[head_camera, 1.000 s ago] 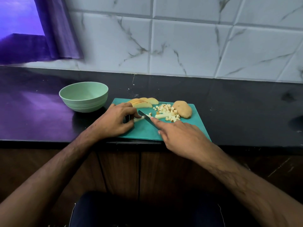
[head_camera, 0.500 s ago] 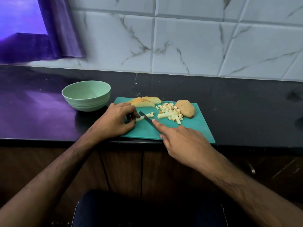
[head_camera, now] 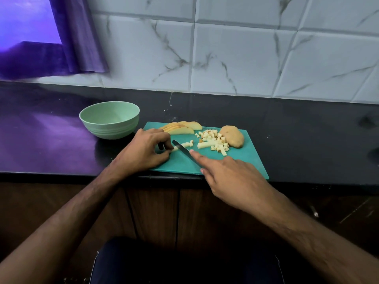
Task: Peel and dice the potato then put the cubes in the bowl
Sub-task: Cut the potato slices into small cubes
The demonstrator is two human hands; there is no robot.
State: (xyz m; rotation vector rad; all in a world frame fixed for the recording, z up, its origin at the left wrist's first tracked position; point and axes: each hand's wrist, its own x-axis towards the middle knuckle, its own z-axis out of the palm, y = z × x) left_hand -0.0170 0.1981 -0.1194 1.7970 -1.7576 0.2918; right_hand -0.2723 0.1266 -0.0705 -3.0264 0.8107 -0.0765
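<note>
Left hand (head_camera: 143, 148) curls its fingertips down, pinching the potato strip (head_camera: 182, 146) on the board, while right hand (head_camera: 231, 177) grips the knife (head_camera: 184, 151), forefinger stretched along the blade.

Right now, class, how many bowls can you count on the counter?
1: a green bowl on the dark counter, left of the cutting board. None seems hidden.

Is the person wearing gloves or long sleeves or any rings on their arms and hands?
No. The left hand and right hand are bare, with no gloves, and I see no rings, watch or bracelet. Both forearms are bare too, with no sleeve in view and fine hair showing on them. The nails look short and plain.
</note>
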